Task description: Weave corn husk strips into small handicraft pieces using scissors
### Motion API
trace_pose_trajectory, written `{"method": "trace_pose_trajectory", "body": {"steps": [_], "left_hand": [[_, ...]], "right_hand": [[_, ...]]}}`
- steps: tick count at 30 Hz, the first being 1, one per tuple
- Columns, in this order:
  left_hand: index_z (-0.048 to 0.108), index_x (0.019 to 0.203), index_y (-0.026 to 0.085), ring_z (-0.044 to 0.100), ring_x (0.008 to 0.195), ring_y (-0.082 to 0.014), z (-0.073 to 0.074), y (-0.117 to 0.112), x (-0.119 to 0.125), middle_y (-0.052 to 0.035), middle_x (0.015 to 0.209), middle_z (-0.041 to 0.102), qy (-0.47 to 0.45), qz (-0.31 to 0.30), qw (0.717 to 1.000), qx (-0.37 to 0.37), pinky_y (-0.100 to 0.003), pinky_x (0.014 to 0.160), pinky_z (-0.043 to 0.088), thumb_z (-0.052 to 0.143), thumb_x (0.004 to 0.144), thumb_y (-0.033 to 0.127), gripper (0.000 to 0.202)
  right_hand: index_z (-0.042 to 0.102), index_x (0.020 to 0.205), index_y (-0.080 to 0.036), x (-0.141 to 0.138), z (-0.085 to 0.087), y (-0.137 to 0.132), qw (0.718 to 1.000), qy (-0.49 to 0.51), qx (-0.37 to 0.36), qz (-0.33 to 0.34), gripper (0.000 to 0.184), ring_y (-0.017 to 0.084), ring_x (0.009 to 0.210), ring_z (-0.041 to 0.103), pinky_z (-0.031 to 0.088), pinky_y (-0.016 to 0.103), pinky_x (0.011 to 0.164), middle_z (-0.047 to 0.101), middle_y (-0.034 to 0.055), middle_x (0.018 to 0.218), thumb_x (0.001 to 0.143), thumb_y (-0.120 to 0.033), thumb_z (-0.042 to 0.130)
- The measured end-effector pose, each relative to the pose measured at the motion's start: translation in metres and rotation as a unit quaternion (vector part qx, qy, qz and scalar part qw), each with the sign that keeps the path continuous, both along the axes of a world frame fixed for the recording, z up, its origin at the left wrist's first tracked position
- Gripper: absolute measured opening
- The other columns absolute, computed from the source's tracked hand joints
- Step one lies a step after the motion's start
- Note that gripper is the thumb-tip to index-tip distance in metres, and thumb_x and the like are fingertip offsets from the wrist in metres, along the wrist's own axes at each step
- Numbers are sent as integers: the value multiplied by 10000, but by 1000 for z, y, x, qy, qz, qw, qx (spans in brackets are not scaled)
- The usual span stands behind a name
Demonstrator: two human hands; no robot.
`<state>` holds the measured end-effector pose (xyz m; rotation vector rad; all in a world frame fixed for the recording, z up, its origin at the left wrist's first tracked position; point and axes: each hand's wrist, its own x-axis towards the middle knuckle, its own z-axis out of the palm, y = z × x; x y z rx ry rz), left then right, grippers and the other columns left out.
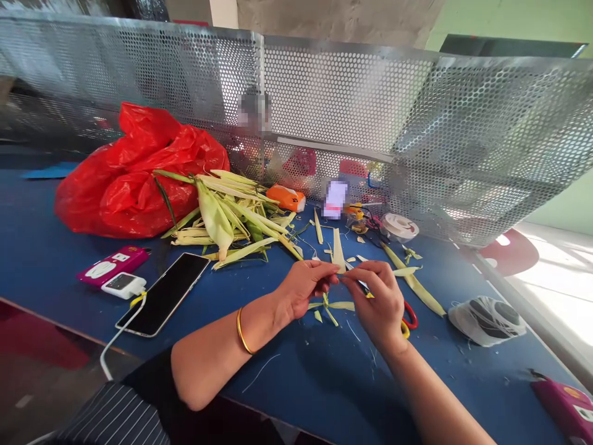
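Note:
My left hand (308,284), with a gold bangle on the wrist, pinches the lower end of a pale corn husk strip (338,250) that stands upright. The fingertips of my right hand (377,300) are closed at the same end, touching or nearly touching my left fingertips. Whether the right fingers hold the husk or something thin is too small to tell. Partly hidden behind my right hand lie scissors (410,315) with red and yellow handles. Below my hands, a small knotted piece of green husk (328,304) rests on the blue table (315,377).
A heap of corn husks (231,216) spills beside a red plastic bag (139,179). Around lie a dark phone (164,293), a power bank (113,266), an orange packet (286,198), a tape roll (399,227) and a wrapped spool of thread (486,320). A perforated metal screen (333,93) stands behind.

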<state>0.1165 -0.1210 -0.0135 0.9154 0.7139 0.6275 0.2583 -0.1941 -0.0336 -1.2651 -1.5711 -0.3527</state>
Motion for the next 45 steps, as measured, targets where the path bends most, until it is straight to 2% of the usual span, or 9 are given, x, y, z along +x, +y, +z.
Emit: {"method": "trace_pose_trajectory", "body": {"steps": [6, 14, 19, 23, 26, 30, 37, 41, 45], "left_hand": [[620, 613, 134, 387, 478, -34, -1, -4, 1, 17, 582, 548, 6, -22, 998, -57, -203, 435, 180, 744, 648, 288, 201], [632, 640, 135, 389, 486, -31, 1, -4, 1, 32, 579, 533, -1, -31, 990, -135, -180, 431, 243, 731, 651, 199, 118], [604, 626, 135, 382, 469, -29, -1, -3, 2, 36, 556, 517, -6, -28, 987, -161, -165, 410, 235, 712, 673, 168, 122], [611, 645, 131, 398, 475, -29, -4, -2, 2, 35, 561, 522, -6, -29, 987, -157, -169, 425, 241, 726, 666, 179, 126], [634, 667, 129, 406, 478, -32, -3, -4, 1, 29, 572, 531, -3, -33, 990, -136, -181, 437, 232, 707, 687, 205, 107], [649, 666, 128, 420, 498, -40, -1, -7, 1, 12, 597, 559, -8, -33, 997, -73, -206, 467, 227, 712, 684, 233, 124], [655, 648, 140, 494, 528, -74, -5, -8, 3, -16, 614, 615, 5, 5, 999, 36, -245, 533, 300, 736, 670, 305, 184], [673, 658, 143, 511, 517, -86, -6, -7, 3, -32, 635, 647, 11, 7, 994, 113, -249, 519, 330, 694, 702, 323, 186], [676, 647, 145, 519, 519, -90, -5, -6, 3, -40, 641, 656, 19, 1, 990, 142, -247, 516, 355, 670, 725, 318, 190]], "right_hand": [[711, 909, -264, 6, -6, -2, 995, -91, 22, -23, 139, 163, 780, 613, 499, 317, 705, 601, 27, 858, 861, -150, 646], [718, 890, -289, 7, 3, -3, 973, -215, 59, -54, 198, 129, 667, 581, 454, 302, 719, 643, 4, 773, 862, -113, 632], [692, 882, -277, 8, 1, -3, 959, -259, 97, -59, 219, 129, 672, 582, 449, 292, 748, 643, -8, 741, 839, -66, 650], [695, 916, -288, 9, -3, -3, 959, -266, 66, -67, 214, 133, 705, 597, 443, 294, 769, 658, -3, 782, 863, -90, 633], [693, 927, -280, 9, -3, -3, 966, -246, 36, -67, 166, 144, 705, 604, 437, 307, 762, 662, 11, 799, 880, -136, 624], [664, 908, -241, 6, 1, -3, 976, -208, 35, -58, 89, 168, 724, 607, 437, 322, 738, 647, 29, 794, 902, -178, 601], [604, 824, -219, 4, 5, 0, 994, -91, -54, -12, 142, 194, 820, 602, 447, 336, 720, 614, 38, 820, 926, -165, 521], [568, 773, -222, 2, 9, -2, 993, 10, -114, 12, 159, 177, 755, 565, 455, 319, 683, 575, 22, 797, 923, -184, 527], [568, 742, -223, -3, 11, -4, 989, 67, -132, 24, 156, 168, 729, 557, 452, 305, 667, 574, 10, 775, 891, -178, 568]]}}
